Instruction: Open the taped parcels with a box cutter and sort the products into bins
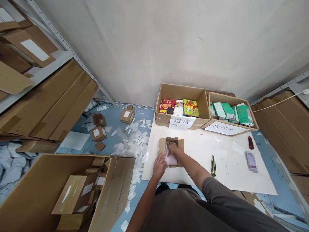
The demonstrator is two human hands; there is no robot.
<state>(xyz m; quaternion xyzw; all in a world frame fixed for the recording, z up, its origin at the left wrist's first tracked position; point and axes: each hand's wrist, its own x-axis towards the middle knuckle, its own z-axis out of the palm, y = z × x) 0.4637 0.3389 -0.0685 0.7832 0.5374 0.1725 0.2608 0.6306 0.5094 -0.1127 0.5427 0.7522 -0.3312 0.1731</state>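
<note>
A small open cardboard box (181,145) sits on the white table in front of me, its side flaps folded outward. Inside it lies a pale pinkish packet (171,160) with a shiny, plastic-looking surface. My left hand (159,166) rests at the box's near left side, fingers stretched out and their tips touching the packet. From the right, my right hand (174,150) reaches into the box, with its spread fingers pressing on the upper part of the packet. What lies beneath the packet is hidden.
Behind stand a carton of books (166,120) and a carton of green-and-white boxes (229,129). A yellow-black utility knife (213,166), a red cutter (250,142) and a blurred purple item (251,161) lie right. A large carton (113,190) of parcels stands left; paper scraps (137,143) litter the floor.
</note>
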